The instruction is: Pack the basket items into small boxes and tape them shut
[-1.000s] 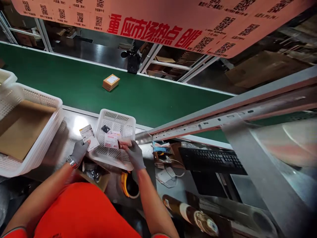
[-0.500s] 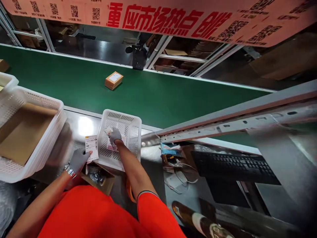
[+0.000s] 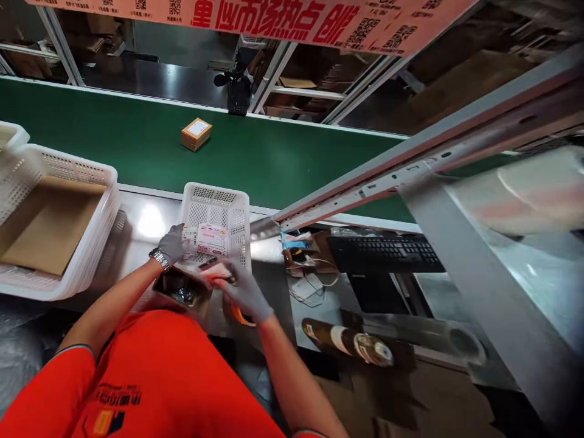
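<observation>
My left hand (image 3: 172, 244), in a grey glove, is at the near-left side of a white perforated basket (image 3: 244, 228). Its fingers are closed on a printed paper slip (image 3: 190, 235), which reaches over the basket. Beside the slip, a pink-and-white printed card (image 3: 213, 239) lies in the basket. My right hand (image 3: 244, 289), gloved too and slightly blurred, grips a small pink-and-white item (image 3: 218, 272) of unclear kind over the basket's near edge. Below, close to my body, an open cardboard box (image 3: 201, 298) holds something dark and shiny in clear wrap (image 3: 184, 294).
Stacked white baskets (image 3: 112, 182) stand on the left, cardboard (image 3: 50, 225) in the top one. A small labelled carton (image 3: 196, 135) sits on the green conveyor (image 3: 137, 140). To the right are a metal post (image 3: 365, 188), a keyboard (image 3: 387, 253) and a tape roll (image 3: 243, 315).
My right hand has come out of the basket toward me, now holding a small pink-and-white item. My left hand has moved forward and right with the slip, to the basket. The view has shifted.
</observation>
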The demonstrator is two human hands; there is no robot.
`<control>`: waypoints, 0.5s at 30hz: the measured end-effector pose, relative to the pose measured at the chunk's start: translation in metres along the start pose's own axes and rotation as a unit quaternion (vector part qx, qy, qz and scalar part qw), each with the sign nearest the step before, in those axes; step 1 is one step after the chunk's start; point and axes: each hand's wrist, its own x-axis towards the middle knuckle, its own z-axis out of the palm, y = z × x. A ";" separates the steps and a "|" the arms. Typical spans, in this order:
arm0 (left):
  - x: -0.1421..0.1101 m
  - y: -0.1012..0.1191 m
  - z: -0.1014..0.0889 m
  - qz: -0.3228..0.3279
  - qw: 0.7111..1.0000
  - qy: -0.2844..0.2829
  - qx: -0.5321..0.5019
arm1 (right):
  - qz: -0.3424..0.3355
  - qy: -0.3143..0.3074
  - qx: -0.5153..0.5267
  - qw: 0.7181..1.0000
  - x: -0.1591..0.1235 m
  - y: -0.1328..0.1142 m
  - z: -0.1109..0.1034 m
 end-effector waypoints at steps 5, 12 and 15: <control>-0.067 -0.045 -0.010 -0.009 0.998 0.054 -0.007 | -0.023 -0.205 -0.220 0.953 -0.026 -0.012 0.082; -0.140 -0.086 0.016 -0.074 0.996 -0.052 0.016 | -0.053 -0.150 -0.218 0.963 0.018 0.018 0.040; -0.152 -0.082 0.021 -0.084 0.991 -0.100 0.041 | 0.039 -0.056 -0.198 0.978 0.073 0.029 0.008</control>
